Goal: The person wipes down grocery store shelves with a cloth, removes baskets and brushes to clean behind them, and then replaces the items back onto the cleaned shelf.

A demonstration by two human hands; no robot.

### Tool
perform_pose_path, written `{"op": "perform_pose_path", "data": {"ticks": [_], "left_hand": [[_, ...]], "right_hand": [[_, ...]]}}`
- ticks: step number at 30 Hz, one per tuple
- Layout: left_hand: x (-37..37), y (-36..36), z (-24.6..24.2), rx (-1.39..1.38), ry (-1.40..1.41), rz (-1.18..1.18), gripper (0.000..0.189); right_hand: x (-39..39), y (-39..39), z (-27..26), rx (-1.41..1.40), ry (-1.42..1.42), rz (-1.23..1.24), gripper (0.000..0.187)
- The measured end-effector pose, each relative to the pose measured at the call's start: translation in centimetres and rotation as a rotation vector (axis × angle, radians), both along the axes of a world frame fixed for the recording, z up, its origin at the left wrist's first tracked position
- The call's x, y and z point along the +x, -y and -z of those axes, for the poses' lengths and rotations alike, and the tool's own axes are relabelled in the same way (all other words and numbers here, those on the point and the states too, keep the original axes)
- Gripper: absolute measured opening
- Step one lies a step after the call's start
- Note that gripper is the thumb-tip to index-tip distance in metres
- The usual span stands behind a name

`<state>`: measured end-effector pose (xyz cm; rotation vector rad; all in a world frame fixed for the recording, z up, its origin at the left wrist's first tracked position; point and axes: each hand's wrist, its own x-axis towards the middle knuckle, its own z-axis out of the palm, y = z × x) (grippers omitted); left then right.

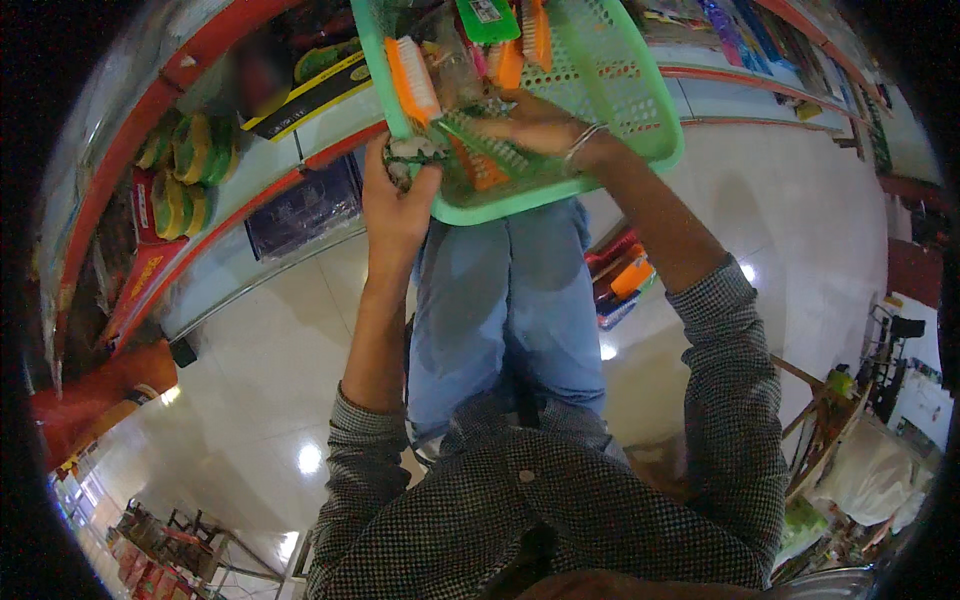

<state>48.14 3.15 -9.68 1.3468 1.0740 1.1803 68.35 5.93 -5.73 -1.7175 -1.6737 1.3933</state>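
A light green perforated plastic basket (670, 142) rests at my knees. At its near left corner, my left hand (399, 196) grips a crumpled grey-and-white cloth-like thing (417, 148) between thumb and fingers. Inside the basket, my right hand (544, 127) is blurred, its fingers over a green brush-like piece (487, 142); whether it holds this is unclear. An orange brush with pale bristles (415, 79) leans along the left wall. More orange brushes (537, 34) and a green flat item with a label (487, 19) lie toward the far end.
Green-and-yellow scrub pads (199, 150) and a black-and-yellow box (307, 97) occupy the red-edged shelf (259, 199) at left. Below it lies a dark blue plastic-wrapped packet (307, 206). Several brushes (626, 274) lie on the floor beside my right leg. Another stocked shelf (750, 79) runs along the right.
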Motion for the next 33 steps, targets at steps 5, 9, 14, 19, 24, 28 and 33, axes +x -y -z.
{"op": "perform_pose_path", "data": {"ticks": [5,9,14,19,24,28,33], "left_hand": [[0.1,0.0,-0.3,-0.021,-0.018,0.020,0.049],[-0.1,0.2,0.3,0.020,-0.059,0.049,0.047],[-0.1,0.2,-0.4,0.006,-0.075,0.055,0.045],[0.2,-0.2,-1.2,-0.033,-0.015,0.051,0.047],[-1.5,-1.5,-0.3,-0.075,-0.055,-0.014,0.049],[0.5,-1.1,-3.6,-0.155,-0.106,-0.038,0.045],[1.5,-0.6,-4.0,-0.191,-0.064,-0.049,0.041]], "right_hand": [[-4.4,-0.3,2.6,0.380,0.723,0.001,0.070],[-4.6,-0.8,3.2,0.284,0.803,0.044,0.063],[-1.0,-1.1,4.0,0.406,1.020,0.007,0.055],[2.6,0.4,0.3,0.408,0.794,0.127,0.058],[9.4,6.6,-4.5,0.824,0.516,0.337,0.056],[16.7,16.5,-8.8,0.685,0.152,0.829,0.043],[22.8,29.5,9.9,0.349,0.237,1.098,0.031]]}}
